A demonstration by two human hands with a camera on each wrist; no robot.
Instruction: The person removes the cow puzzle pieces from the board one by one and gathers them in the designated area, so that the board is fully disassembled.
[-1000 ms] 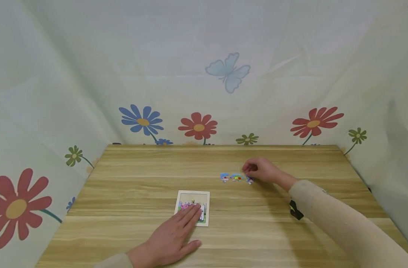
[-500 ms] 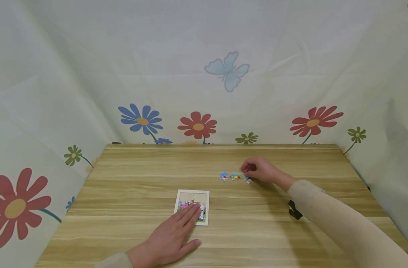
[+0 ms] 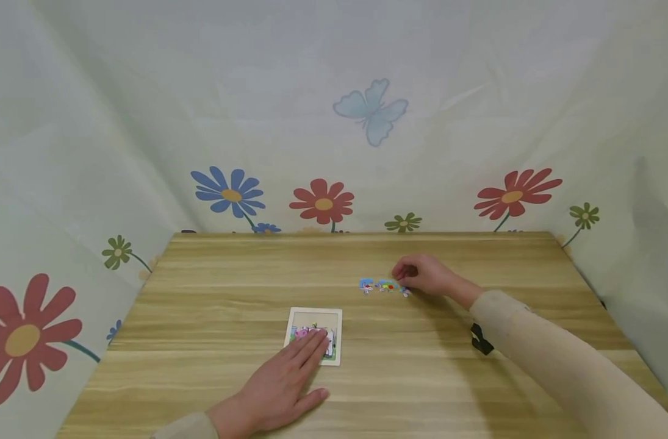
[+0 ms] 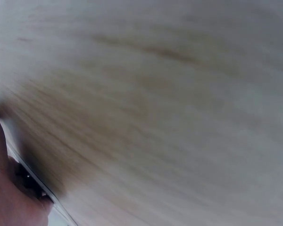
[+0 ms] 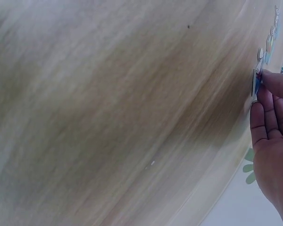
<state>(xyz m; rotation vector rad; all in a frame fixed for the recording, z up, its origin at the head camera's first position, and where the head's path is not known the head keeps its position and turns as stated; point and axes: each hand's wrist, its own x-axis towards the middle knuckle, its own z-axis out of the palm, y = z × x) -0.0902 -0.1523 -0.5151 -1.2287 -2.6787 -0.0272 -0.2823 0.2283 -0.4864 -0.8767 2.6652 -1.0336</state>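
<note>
A small framed picture puzzle with a pink and white cartoon animal lies on the table. My left hand rests flat on it, fingers straight, hiding its lower left part. Farther back, to the right, a blue puzzle piece and a green, yellow and red puzzle piece lie in a row. At the row's right end, my right hand pinches another puzzle piece between thumb and fingers. In the right wrist view this piece stands at the fingertips, partly covered by the thumb.
A small black object lies on the wood-grain table beside the right sleeve. Behind the table hangs a pale cloth printed with flowers and a butterfly.
The head view has tilted slightly, so everything sits a little higher. The right hand has shifted very slightly left at the right-end piece. The left hand stays on the framed puzzle.
</note>
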